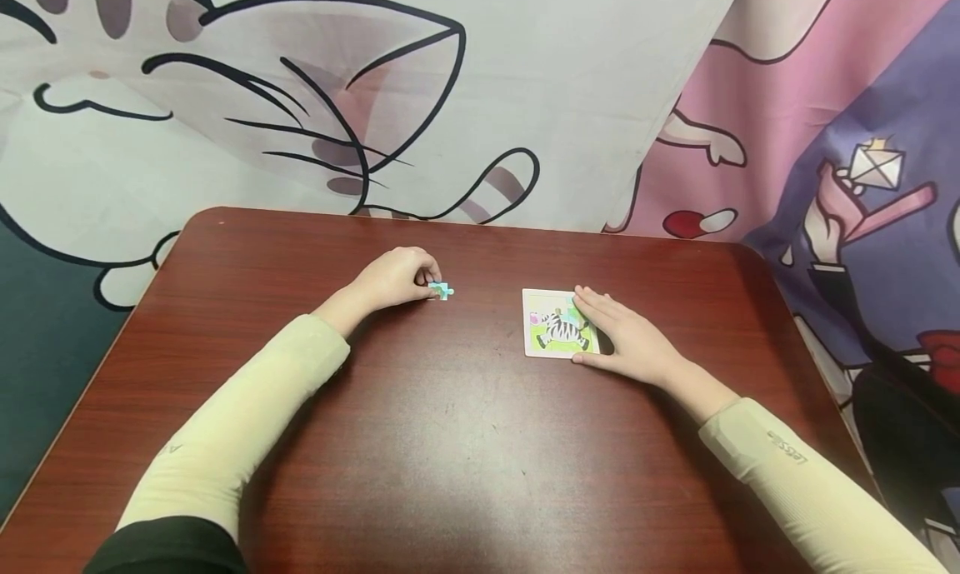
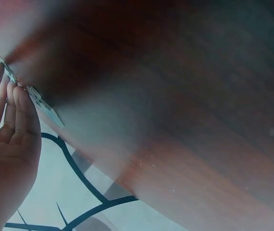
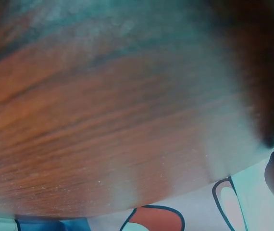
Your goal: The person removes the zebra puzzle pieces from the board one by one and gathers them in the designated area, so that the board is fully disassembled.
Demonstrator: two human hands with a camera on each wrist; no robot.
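My left hand [image 1: 397, 278] pinches a small light-blue jigsaw piece [image 1: 442, 291] between thumb and fingertips, low over the table. In the left wrist view the thumb and fingers meet at that thin piece [image 2: 5, 66]. Beyond those fingers a second flat, pale thing [image 2: 45, 107] shows edge-on; its kind is unclear. To the right lies a square puzzle board [image 1: 540, 297] with a zebra picture on green. My right hand [image 1: 630, 341] rests at the board's right edge, fingers straight at the upper right corner and thumb at the lower right one. The right wrist view catches only a dark bit of it.
Both hands work over a reddish-brown wooden table [image 1: 450, 441] with rounded far corners. Behind its far edge hangs a cloth [image 1: 585, 82] printed with a cartoon cat. Pink and purple printed cloth [image 1: 825, 99] hangs at the right.
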